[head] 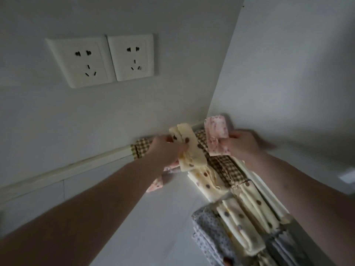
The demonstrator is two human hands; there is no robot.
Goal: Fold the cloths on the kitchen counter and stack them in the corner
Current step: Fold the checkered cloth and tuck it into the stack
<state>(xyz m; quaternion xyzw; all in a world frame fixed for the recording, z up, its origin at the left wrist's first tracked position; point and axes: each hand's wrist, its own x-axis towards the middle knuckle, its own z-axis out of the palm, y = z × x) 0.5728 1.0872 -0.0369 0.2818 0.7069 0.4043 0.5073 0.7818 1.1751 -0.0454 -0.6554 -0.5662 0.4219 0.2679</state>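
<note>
left hand [166,148] pinches folded cream dotted cloth [189,148] | right hand [242,144] grips folded pink cloth [217,135] | both above the stack [221,169] at table's back corner | light, limp, slips apart: hold folded edges, layers together
</note>
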